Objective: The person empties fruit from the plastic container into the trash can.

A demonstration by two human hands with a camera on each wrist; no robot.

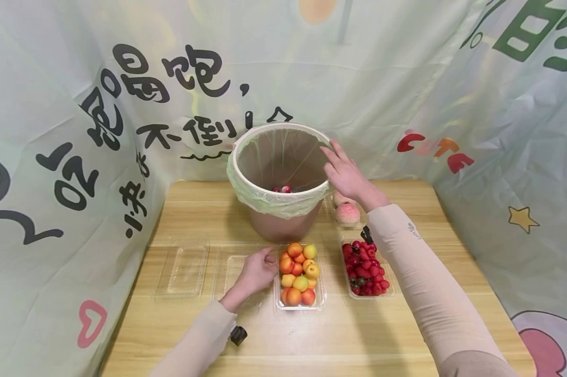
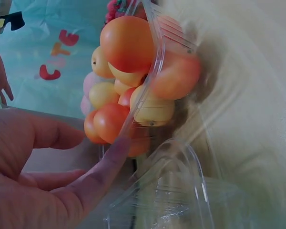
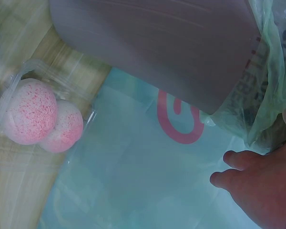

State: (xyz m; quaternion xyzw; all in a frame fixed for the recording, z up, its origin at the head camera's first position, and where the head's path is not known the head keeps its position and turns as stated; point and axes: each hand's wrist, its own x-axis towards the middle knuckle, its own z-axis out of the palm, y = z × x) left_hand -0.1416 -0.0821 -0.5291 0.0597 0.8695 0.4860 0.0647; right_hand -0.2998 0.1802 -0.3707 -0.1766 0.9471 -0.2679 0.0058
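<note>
In the head view my left hand (image 1: 257, 269) is beside the left edge of a clear plastic box (image 1: 302, 307) of orange and yellow fruits (image 1: 294, 265). One fingertip (image 2: 117, 148) appears to touch the box's rim in the left wrist view; the fingers are loosely bent. My right hand (image 1: 345, 173) is at the right rim of a bin (image 1: 285, 222) lined with a pale green bag (image 1: 246, 196). Its fingers reach out over the rim, two tips spread apart in the right wrist view. A few red fruits (image 1: 285, 189) lie inside the bin.
Two clear plastic boxes, one at far left (image 1: 182, 269) and one partly under my left hand (image 1: 221, 277), stand left of the fruit. A box of red berries (image 1: 366, 267) sits to the right. Pink peaches (image 1: 347, 213) lie behind it. Printed cloth walls (image 1: 359, 94) surround the table.
</note>
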